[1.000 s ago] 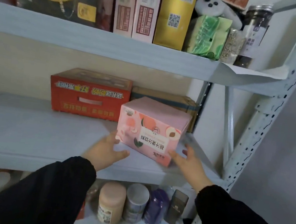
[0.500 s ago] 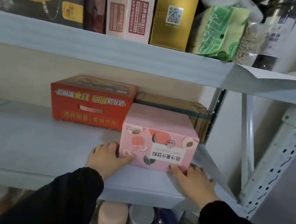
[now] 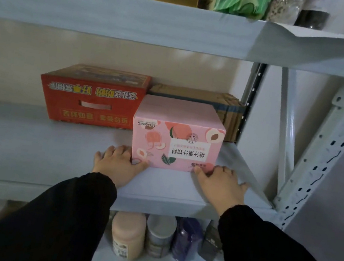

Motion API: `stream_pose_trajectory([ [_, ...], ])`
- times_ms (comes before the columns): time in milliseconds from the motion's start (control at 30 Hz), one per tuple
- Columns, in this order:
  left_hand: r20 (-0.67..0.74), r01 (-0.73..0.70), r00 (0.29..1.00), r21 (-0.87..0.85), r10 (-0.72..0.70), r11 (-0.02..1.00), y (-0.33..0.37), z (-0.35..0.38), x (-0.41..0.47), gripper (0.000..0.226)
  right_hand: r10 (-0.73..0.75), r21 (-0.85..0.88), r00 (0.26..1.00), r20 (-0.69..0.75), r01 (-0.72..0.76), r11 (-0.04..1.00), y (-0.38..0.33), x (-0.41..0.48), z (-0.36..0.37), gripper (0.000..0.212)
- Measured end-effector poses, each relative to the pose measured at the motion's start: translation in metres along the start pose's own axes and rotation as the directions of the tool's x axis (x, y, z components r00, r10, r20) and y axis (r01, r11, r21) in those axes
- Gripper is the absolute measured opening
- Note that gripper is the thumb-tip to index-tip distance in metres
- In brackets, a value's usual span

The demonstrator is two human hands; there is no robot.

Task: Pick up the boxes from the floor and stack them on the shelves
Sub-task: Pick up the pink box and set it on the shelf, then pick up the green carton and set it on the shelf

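A pink box with peach pictures stands upside down on the middle shelf, square to the shelf's front edge. My left hand lies flat on the shelf at the box's lower left corner, thumb against its front face. At the lower right corner my right hand lies flat too, its thumb touching the box. Behind the pink box are a red carton and a brown cardboard box, both against the wall.
The upper shelf carries several upright boxes and packets, with a loose paper liner hanging at its right end. Below, jars and cans stand in a row. A perforated steel upright closes the rack's right side.
The pink box went from tilted in my hands to flat on the shelf, then slid back towards the brown box. My hands now lie flat at its front corners.
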State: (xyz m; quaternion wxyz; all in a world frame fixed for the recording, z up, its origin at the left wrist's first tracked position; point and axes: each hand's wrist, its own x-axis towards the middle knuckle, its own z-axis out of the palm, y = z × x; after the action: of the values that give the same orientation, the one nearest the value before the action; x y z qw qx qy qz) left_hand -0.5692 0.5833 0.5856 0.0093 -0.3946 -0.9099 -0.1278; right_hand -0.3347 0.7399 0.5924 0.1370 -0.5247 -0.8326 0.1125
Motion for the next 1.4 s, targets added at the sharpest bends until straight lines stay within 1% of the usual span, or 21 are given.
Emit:
stream_pose_trajectory([
  [100,0.031,0.004,1.0,0.011,-0.005,1.0,-0.001,-0.004,-0.011,0.078,0.015,0.041,0.998,-0.06,-0.012,0.999,0.004,-0.012,-0.001,0.072],
  [133,0.034,0.002,0.999,0.015,-0.003,1.0,-0.003,-0.005,-0.018,0.076,-0.014,0.028,0.997,-0.081,0.016,0.999,0.007,-0.018,-0.001,0.068],
  [200,0.027,-0.005,1.0,0.035,0.004,0.999,-0.007,-0.005,-0.037,0.076,-0.128,-0.046,0.98,-0.15,0.123,0.991,0.018,-0.042,0.003,0.064],
  [233,-0.005,-0.029,1.0,0.074,0.029,0.997,-0.006,-0.003,-0.05,0.077,-0.188,-0.067,0.963,-0.191,0.178,0.982,0.027,-0.057,0.008,0.064],
  [300,-0.138,-0.145,0.977,0.118,0.16,0.982,0.004,0.011,-0.082,0.079,-0.287,-0.037,0.928,-0.239,0.287,0.957,0.052,-0.093,0.021,0.066],
  [367,-0.318,-0.292,0.905,0.018,0.282,0.956,0.021,0.038,-0.114,0.073,-0.322,0.014,0.929,-0.185,0.33,0.944,0.084,-0.125,0.033,0.073],
  [400,-0.372,-0.363,0.866,-0.007,0.335,0.932,0.033,0.053,-0.13,0.071,-0.292,0.033,0.947,-0.132,0.298,0.954,0.102,-0.141,0.039,0.075],
  [467,-0.354,-0.493,0.819,-0.031,0.451,0.87,0.058,0.087,-0.158,0.074,-0.169,0.074,0.985,-0.044,0.172,0.982,0.144,-0.178,0.046,0.075],
  [533,-0.225,-0.609,0.781,-0.073,0.582,0.79,0.083,0.127,-0.185,0.074,-0.011,0.098,1.0,0.01,0.01,0.995,0.194,-0.218,0.057,0.075],
  [600,-0.032,-0.674,0.736,-0.128,0.676,0.728,0.109,0.167,-0.216,0.076,0.174,0.077,0.983,0.05,-0.178,0.981,0.245,-0.266,0.061,0.08],
  [667,0.204,-0.667,0.694,-0.179,0.691,0.723,0.137,0.201,-0.248,0.086,0.384,-0.029,0.912,0.146,-0.384,0.923,0.298,-0.318,0.066,0.083],
  [733,0.396,-0.651,0.631,-0.196,0.667,0.733,0.166,0.227,-0.282,0.094,0.534,-0.092,0.822,0.197,-0.527,0.845,0.35,-0.371,0.074,0.093],
  [767,0.456,-0.644,0.601,-0.209,0.656,0.736,0.181,0.24,-0.299,0.097,0.596,-0.07,0.773,0.22,-0.597,0.8,0.373,-0.398,0.076,0.099],
  [800,0.508,-0.637,0.571,-0.222,0.645,0.739,0.195,0.251,-0.316,0.097,0.654,-0.045,0.715,0.25,-0.666,0.745,0.396,-0.425,0.078,0.098],
  [867,0.597,-0.633,0.503,-0.238,0.625,0.737,0.224,0.273,-0.35,0.094,0.733,-0.03,0.615,0.292,-0.76,0.65,0.438,-0.476,0.081,0.086],
  [933,0.649,-0.643,0.439,-0.256,0.621,0.722,0.251,0.292,-0.384,0.086,0.782,-0.008,0.546,0.299,-0.818,0.575,0.471,-0.521,0.08,0.082],
  [1033,0.695,-0.656,0.373,-0.271,0.615,0.704,0.287,0.316,-0.434,0.077,0.811,0.011,0.477,0.339,-0.864,0.504,0.511,-0.575,0.079,0.082],
  [1100,0.734,-0.641,0.345,-0.271,0.585,0.718,0.303,0.33,-0.463,0.077,0.823,0.023,0.438,0.361,-0.887,0.462,0.535,-0.604,0.079,0.079],
  [1233,0.799,-0.635,0.297,-0.243,0.523,0.733,0.322,0.355,-0.511,0.078,0.863,0.073,0.365,0.349,-0.929,0.364,0.576,-0.659,0.077,0.077],
  [1333,0.836,-0.676,0.241,-0.22,0.493,0.704,0.338,0.372,-0.545,0.07,0.901,0.148,0.234,0.365,-0.97,0.192,0.596,-0.71,0.083,0.077],
  [1400,0.844,-0.713,0.183,-0.239,0.504,0.659,0.351,0.386,-0.57,0.073,0.925,0.203,0.135,0.356,-0.977,0.064,0.602,-0.75,0.092,0.08],
])
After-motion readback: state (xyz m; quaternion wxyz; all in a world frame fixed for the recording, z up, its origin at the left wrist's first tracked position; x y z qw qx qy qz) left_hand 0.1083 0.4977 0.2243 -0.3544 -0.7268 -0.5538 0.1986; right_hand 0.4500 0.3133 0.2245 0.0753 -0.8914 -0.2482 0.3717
